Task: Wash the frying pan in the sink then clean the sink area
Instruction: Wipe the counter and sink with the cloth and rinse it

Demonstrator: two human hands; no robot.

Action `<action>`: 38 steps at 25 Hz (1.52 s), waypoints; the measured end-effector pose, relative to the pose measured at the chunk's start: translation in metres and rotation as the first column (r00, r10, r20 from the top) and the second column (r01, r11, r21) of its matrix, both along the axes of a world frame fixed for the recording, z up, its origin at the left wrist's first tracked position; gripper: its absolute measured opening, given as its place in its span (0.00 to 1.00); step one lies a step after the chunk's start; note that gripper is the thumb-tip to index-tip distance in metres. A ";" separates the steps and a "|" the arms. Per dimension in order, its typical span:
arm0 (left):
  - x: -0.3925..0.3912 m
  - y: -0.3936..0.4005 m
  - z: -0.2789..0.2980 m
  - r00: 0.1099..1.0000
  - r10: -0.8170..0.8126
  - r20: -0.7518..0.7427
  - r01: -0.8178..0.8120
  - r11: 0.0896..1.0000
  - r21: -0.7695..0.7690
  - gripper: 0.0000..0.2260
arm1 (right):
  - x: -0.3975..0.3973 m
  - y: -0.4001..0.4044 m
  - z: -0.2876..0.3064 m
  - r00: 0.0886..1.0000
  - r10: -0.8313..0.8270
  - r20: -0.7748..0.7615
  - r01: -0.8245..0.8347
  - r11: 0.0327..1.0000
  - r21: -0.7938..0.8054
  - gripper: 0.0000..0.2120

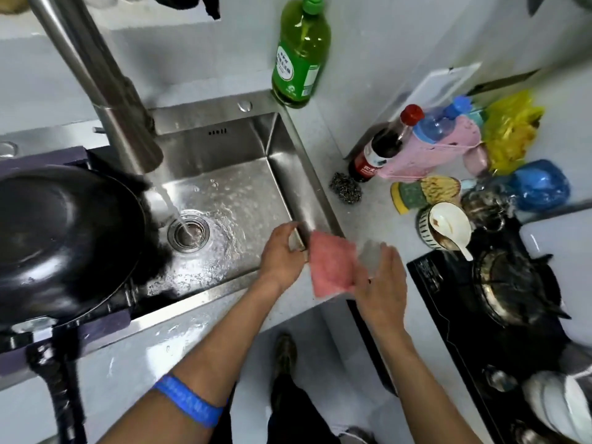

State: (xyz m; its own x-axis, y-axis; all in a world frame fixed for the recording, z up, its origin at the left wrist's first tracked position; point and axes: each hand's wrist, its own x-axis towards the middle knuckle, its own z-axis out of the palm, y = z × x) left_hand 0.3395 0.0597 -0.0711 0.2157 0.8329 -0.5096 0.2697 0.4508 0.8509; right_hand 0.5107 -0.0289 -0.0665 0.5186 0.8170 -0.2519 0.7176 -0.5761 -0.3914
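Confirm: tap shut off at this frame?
No, a stream of water runs from the faucet onto the drain of the sink.

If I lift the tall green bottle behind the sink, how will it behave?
The green bottle looks nearly full, so it is probably heavy. It is tall and narrow, so a sideways push may tip it. The sink is splashed, so its plastic may be slippery.
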 end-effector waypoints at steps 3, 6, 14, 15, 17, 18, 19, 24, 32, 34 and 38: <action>-0.017 -0.042 -0.026 0.992 0.115 -0.054 -0.106 0.983 0.147 0.29 | -0.026 0.014 -0.058 0.897 0.420 0.138 -0.410 0.907 -0.094 0.31; -0.036 -0.075 -0.042 0.958 0.273 -0.084 -0.255 0.951 0.174 0.28 | -0.034 0.015 -0.099 0.890 0.443 0.107 -0.433 0.895 -0.109 0.30; -0.134 -0.133 -0.030 0.711 0.613 -0.345 -0.538 0.790 0.296 0.17 | 0.009 0.010 -0.101 0.840 0.467 0.277 -0.445 0.884 -0.142 0.34; -0.147 -0.139 -0.028 0.655 0.651 -0.384 -0.557 0.759 0.337 0.15 | -0.038 -0.001 -0.101 0.811 0.545 0.212 -0.534 0.838 -0.113 0.33; -0.174 -0.151 -0.027 0.518 0.675 -0.525 -0.500 0.737 0.455 0.11 | -0.127 -0.036 -0.103 0.658 0.744 0.119 -0.744 0.666 -0.055 0.32; -0.189 -0.157 -0.027 0.425 0.658 -0.622 -0.437 0.750 0.496 0.12 | -0.155 -0.049 -0.102 0.551 0.829 0.099 -0.830 0.556 -0.034 0.32; -0.205 -0.163 -0.028 0.322 0.616 -0.719 -0.389 0.778 0.492 0.14 | -0.165 -0.050 -0.102 0.446 0.888 0.109 -0.892 0.451 -0.028 0.31; -0.271 -0.205 -0.044 0.217 0.395 -0.893 -0.550 0.805 0.223 0.22 | -0.055 0.002 -0.115 0.615 0.727 0.304 -0.719 0.676 -0.162 0.28; -0.317 -0.221 -0.049 0.583 0.388 -0.714 -0.430 0.893 0.133 0.17 | -0.269 -0.079 -0.102 0.666 0.731 0.150 -0.743 0.667 0.051 0.31; -0.322 -0.219 -0.035 0.633 0.429 -0.644 -0.469 0.875 0.122 0.18 | -0.330 -0.091 -0.099 0.638 0.766 0.073 -0.767 0.641 -0.016 0.32; -0.338 -0.218 -0.023 0.721 0.442 -0.534 -0.461 0.881 0.108 0.16 | -0.373 -0.105 -0.080 0.625 0.730 -0.275 -0.691 0.682 0.239 0.28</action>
